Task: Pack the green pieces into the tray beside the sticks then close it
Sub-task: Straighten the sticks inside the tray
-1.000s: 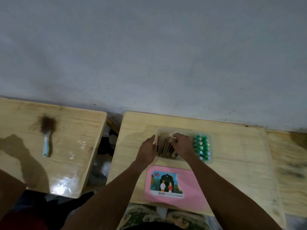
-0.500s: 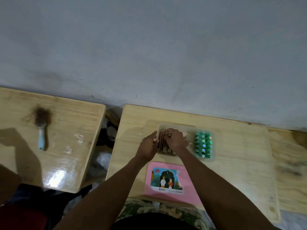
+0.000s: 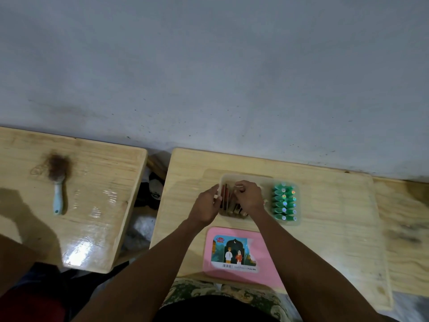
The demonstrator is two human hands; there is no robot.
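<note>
Where the near edge of the wooden surface (image 3: 325,240) meets the person's lap, a pink lid (image 3: 269,270) lies flat with its picture label facing up. It sits just in front of the tray and is not on it.

Both forearms reach forward over the lid's left part. The left hand (image 3: 206,205) is at the tray's left wall, fingers curled against that wall and holding it. The right hand (image 3: 248,197) is over the left compartment with its fingers curled down among the sticks (image 3: 228,201); whether it grips one cannot be told.

The clear tray (image 3: 246,178) stands open, mid-surface. The sticks (brown and reddish, lying lengthwise) fill its left compartment and are partly hidden by the right hand. The green pieces (image 3: 284,203) are packed in the right compartment, stacked in a neat double column beside the sticks, with small shiny spots on them.

To the left, across a gap, a second surface (image 3: 104,194) carries a brush (image 3: 58,182) with a pale blue handle and dark bristles.

Beyond both, a grey wall (image 3: 209,77) fills the upper view.
</note>
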